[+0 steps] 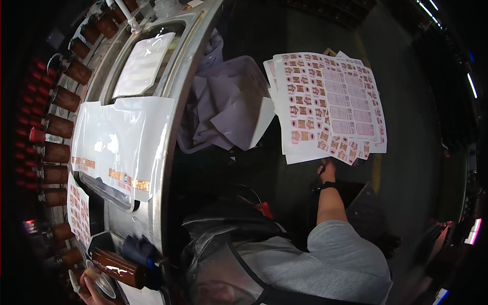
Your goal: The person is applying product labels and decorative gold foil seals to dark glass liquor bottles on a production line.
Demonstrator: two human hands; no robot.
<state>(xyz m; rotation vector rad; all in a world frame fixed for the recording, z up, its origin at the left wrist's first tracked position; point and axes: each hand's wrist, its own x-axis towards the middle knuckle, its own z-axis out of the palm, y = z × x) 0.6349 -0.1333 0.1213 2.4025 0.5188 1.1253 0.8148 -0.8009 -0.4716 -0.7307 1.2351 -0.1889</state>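
At the lower left, my left hand (pixel 89 291) has its fingers curled at a clear round plastic container (pixel 105 285). A brown bottle (pixel 118 268) lies on its side next to it, with a dark blue bundled item (pixel 140 250) close by. My right hand (pixel 328 169), arm stretched out and a dark band on the wrist, is at the lower edge of a stack of printed label sheets (pixel 328 101). Its fingers are curled around something dark and small, partly hidden under the sheets. Red and gold labels cover the fanned sheets.
A metal-edged bench (pixel 168 122) runs along the left, with glossy white sheets (pixel 122 142) over its trays. Brown jars (pixel 60 126) line its far side. A smaller label sheet (pixel 79 211) lies near them. Beside the bench stands a bin (pixel 223 101) of crumpled backing paper.
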